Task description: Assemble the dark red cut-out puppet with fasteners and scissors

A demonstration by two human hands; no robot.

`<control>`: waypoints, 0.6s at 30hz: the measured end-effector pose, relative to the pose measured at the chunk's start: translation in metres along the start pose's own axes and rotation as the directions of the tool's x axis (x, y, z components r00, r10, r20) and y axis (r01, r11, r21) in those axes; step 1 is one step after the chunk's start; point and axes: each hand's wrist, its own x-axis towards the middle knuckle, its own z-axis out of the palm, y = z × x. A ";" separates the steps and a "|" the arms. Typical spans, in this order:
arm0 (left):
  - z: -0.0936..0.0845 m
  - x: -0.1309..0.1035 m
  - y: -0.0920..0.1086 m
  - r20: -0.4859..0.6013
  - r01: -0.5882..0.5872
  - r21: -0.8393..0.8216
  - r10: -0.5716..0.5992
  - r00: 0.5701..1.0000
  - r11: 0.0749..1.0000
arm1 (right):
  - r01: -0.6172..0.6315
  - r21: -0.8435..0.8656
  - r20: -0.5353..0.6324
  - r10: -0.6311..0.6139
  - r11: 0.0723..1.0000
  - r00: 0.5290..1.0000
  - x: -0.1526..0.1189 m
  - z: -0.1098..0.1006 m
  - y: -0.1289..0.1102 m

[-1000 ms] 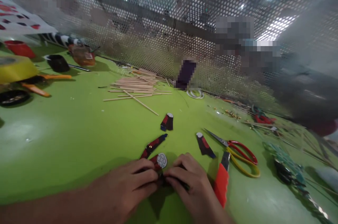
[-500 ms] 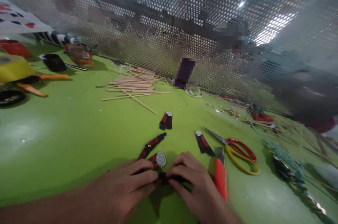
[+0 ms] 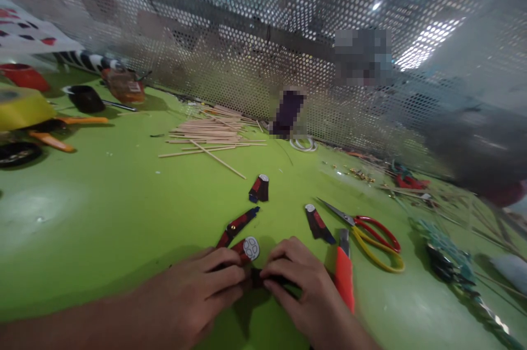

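Low in the head view, my left hand and my right hand pinch a small dark cut-out piece between them, one at each end. Fingers cover most of it. Against my left fingertips shows a dark red piece with a white, patterned round end; whether it joins the held piece I cannot tell. Just beyond lies a dark red strip with a brass fastener. Two similar dark red cut-outs lie farther off, one ahead and another ahead of my right hand.
To the right lie a red-handled cutter and scissors with red and yellow handles. Thin wooden sticks are heaped ahead, before a perforated metal screen. Yellow tape and orange-handled pliers lie left.
Almost nothing differs. The dark piece between my fingertips has turned very slightly; both hands stay in place.
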 end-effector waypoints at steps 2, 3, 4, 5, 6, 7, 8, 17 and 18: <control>0.001 0.000 0.000 -0.003 0.004 -0.003 -0.004 1.000 1.000 | 0.002 -0.017 0.007 -0.002 1.000 1.000 -0.001 0.001 0.001; 0.001 0.000 0.001 -0.005 0.007 -0.005 -0.007 1.000 1.000 | 0.007 -0.030 0.008 -0.006 1.000 1.000 -0.001 0.002 0.001; 0.001 0.001 0.001 -0.004 0.010 -0.008 -0.010 1.000 1.000 | 0.016 -0.049 0.010 -0.015 0.999 1.000 -0.001 0.002 0.001; 0.002 0.001 0.001 -0.003 0.011 -0.008 -0.011 1.000 1.000 | 0.027 -0.071 0.011 -0.026 0.997 1.000 -0.001 0.002 0.000; 0.002 0.001 0.001 0.005 0.012 -0.008 -0.012 1.000 1.000 | 0.041 -0.094 0.012 -0.040 0.995 0.999 -0.001 0.001 -0.002; 0.003 0.002 0.001 0.005 0.012 -0.004 -0.012 1.000 1.000 | 0.060 -0.113 0.013 -0.059 0.992 0.998 0.000 -0.001 -0.005; 0.003 0.002 0.001 0.007 0.006 0.004 -0.006 1.000 1.000 | 0.083 -0.131 0.012 -0.082 0.988 0.997 0.001 -0.006 -0.007; 0.001 -0.001 0.000 0.059 -0.044 0.064 0.040 0.997 0.997 | -0.200 -0.523 -0.240 0.082 0.829 0.967 -0.026 -0.134 0.037; 0.001 -0.001 0.001 0.067 -0.034 0.060 0.030 0.997 0.998 | -0.253 -0.568 -0.248 0.130 0.783 0.960 -0.034 -0.146 0.052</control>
